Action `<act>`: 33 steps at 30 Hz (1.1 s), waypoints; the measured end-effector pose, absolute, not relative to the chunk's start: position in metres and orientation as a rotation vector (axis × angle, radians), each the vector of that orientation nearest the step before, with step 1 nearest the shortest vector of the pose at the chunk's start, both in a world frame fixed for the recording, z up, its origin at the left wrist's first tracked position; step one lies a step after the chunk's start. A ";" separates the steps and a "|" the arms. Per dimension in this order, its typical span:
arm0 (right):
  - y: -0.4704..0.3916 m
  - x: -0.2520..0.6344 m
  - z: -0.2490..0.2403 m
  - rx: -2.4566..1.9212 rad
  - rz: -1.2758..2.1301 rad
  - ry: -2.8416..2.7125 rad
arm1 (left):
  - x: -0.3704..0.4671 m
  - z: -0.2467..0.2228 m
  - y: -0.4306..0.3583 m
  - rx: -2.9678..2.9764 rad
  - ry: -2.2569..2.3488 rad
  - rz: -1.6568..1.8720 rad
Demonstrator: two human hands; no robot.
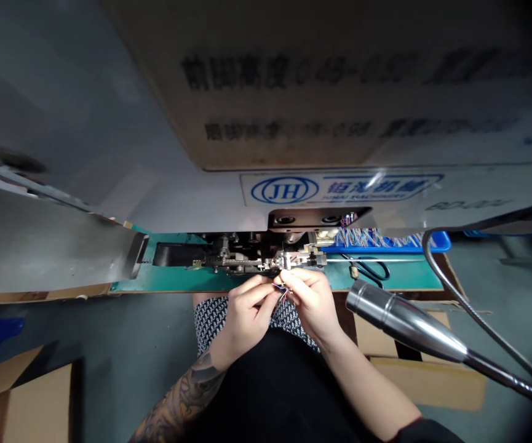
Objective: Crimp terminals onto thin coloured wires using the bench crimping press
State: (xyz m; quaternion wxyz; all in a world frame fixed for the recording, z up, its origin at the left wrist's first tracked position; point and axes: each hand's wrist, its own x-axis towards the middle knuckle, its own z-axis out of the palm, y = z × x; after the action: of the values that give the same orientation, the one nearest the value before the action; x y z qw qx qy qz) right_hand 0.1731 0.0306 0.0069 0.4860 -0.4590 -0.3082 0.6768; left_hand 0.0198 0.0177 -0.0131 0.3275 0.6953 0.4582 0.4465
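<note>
The left hand [248,306] and right hand [312,303] pinch thin multicoloured plastic-looking wires [285,296] just before the silvery metal mechanism [242,264] by the flat green worktop [413,279], presumably to steady such fine strands.

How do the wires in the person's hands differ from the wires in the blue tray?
The held wires are only a few strands; the tray wires form a dense pile. The held wires are pinched by the left hand and right hand; the tray wires lie loose in the blue tray. Both are thin and multicoloured.
</note>
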 end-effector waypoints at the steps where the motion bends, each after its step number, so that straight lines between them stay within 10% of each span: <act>1: 0.032 0.172 0.009 -1.119 1.658 -0.719 | 0.021 -0.013 0.018 1.809 1.215 1.166; 33: 0.037 0.161 0.009 -1.064 1.720 -0.545 | 0.019 -0.022 0.018 1.603 1.286 1.141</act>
State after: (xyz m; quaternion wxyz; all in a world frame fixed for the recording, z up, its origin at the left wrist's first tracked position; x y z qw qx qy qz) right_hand 0.1612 0.0367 0.0095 0.4997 -0.4401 -0.2253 0.7113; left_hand 0.0188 0.0175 -0.0220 0.3853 0.6293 0.5049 0.4478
